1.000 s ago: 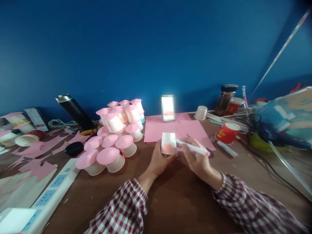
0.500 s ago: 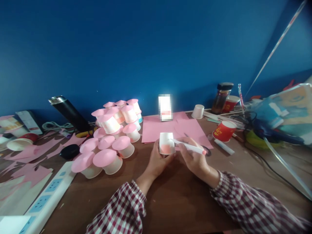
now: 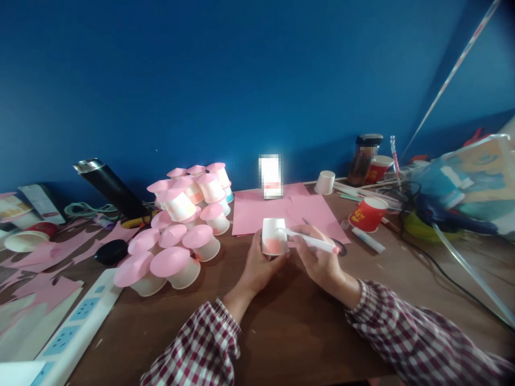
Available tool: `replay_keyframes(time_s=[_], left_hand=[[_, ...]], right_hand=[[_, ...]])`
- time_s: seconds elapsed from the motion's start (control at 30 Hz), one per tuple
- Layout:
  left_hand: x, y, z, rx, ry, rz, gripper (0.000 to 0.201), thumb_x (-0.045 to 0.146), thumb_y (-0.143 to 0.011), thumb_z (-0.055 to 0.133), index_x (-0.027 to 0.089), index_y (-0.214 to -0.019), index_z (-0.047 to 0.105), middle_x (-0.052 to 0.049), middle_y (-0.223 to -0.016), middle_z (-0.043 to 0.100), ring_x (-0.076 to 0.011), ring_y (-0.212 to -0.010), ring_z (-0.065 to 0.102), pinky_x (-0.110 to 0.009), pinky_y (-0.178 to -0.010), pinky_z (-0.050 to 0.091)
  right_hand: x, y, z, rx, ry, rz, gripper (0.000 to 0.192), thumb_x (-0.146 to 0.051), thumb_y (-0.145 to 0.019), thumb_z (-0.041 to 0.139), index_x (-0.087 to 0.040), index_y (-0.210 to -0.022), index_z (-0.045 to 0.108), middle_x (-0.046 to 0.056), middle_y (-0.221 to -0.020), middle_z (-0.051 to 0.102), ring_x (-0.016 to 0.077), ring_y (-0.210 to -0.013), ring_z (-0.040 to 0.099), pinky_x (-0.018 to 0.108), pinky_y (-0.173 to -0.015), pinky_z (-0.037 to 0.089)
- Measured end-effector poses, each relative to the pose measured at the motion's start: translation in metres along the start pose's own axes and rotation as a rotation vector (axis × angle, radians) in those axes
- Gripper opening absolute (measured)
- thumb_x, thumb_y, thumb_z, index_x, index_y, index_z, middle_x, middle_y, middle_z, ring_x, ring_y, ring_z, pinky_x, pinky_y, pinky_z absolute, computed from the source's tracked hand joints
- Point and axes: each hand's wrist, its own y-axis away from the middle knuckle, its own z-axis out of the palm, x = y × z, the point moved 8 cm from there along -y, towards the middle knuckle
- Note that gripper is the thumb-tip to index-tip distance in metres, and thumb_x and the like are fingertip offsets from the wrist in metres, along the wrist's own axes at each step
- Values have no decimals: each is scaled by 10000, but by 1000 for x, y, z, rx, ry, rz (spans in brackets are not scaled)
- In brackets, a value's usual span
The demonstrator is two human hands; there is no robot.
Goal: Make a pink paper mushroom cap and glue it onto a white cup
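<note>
My left hand (image 3: 257, 268) is wrapped round a white paper cup (image 3: 274, 230), held upside down with a patch of orange-pink colour near its rim. In my right hand (image 3: 319, 262) is a white marker (image 3: 311, 242) with an orange-red end. Its tip meets, or is very close to, the upper right side of the cup. Pink paper sheets (image 3: 257, 206) lie flat just behind both hands. Part of a pair of scissors (image 3: 341, 246) shows beside my right hand, the rest hidden behind it.
Several cups with pink paper cone tops (image 3: 173, 260) stand at left, some stacked. A power strip (image 3: 76, 321), a black flask (image 3: 110, 187) and pink scraps (image 3: 48, 249) lie farther left. At right are a red paper cup (image 3: 367, 215), another marker (image 3: 368, 239) and a white cup (image 3: 325, 183).
The view has shifted slightly, so the surroundings sit a little farther left. Both hands keep the same hold on cup and marker, with almost no visible movement.
</note>
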Motion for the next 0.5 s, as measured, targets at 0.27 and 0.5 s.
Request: replay_keyframes(time_s=[0.27, 0.5], left_hand=[[0, 1, -2, 26, -23, -23, 609, 284, -613, 763, 178, -1137, 470, -89, -1070, 600, -218, -959, 591, -326, -779, 492], [1, 1, -2, 21, -23, 0, 606, 286, -615, 761, 185, -1140, 475, -90, -1090, 593, -222, -975, 584, -327, -790, 492]], right_hand=[[0, 0, 0, -6, -16, 1, 122, -249, -864, 521, -210, -968, 572, 53, -853, 686, 203, -751, 663, 329, -702, 530], [2, 0, 1, -18, -25, 11, 119, -242, -861, 523, -212, -966, 573, 58, -864, 686, 205, -759, 659, 332, -705, 527]])
